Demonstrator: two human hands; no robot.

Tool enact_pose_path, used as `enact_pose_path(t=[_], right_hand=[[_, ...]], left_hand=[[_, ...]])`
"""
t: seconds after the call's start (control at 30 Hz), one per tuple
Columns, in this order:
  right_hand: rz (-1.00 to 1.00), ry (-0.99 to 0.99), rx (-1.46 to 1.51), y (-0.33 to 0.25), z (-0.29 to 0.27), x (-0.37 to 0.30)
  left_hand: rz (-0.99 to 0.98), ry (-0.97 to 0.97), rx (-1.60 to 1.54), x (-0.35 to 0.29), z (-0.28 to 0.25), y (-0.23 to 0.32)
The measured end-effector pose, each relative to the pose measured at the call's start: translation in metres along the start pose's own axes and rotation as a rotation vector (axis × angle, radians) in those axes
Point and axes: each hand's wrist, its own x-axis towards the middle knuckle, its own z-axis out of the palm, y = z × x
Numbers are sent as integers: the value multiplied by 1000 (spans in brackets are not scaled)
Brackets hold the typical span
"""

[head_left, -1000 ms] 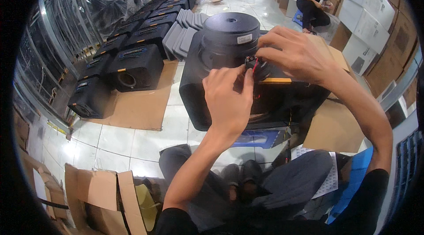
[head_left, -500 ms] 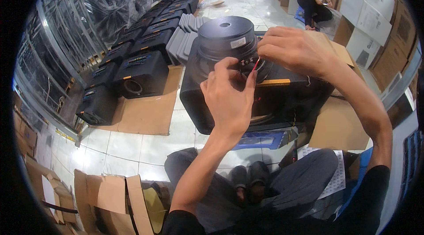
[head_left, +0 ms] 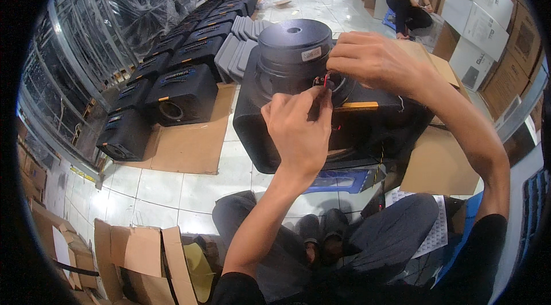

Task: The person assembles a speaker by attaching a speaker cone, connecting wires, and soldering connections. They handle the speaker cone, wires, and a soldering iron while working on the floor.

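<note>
A person's two bare hands meet over a round black speaker (head_left: 287, 55), which sits magnet end up on a black box (head_left: 258, 138), just above the centre of the view. The left hand (head_left: 298, 127), at the speaker's six o'clock, has drawn in its thumb and forefinger, spread apart half a second ago; its grip now looks pinched on a short red wire (head_left: 326, 80) beside the small connector (head_left: 319, 81) at the speaker's five o'clock. The right hand (head_left: 376, 64), at three o'clock, stays bent over the wire's upper end, fingertips bunched; whether its grip holds anything cannot be told. The tighter pinch suggests the wire is being steadied at the connector, though a finished join does not show. Toward one o'clock, a co-worker (head_left: 408, 4) sits low.
</note>
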Motion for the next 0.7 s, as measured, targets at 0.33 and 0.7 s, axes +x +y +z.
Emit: enact_pose_path(t=[0.33, 0.7], right_hand=[[366, 119, 134, -41, 12, -4], [1357, 191, 791, -71, 7, 31]], left_hand=[[27, 24, -44, -1, 3, -6], [49, -6, -47, -2, -2, -5]])
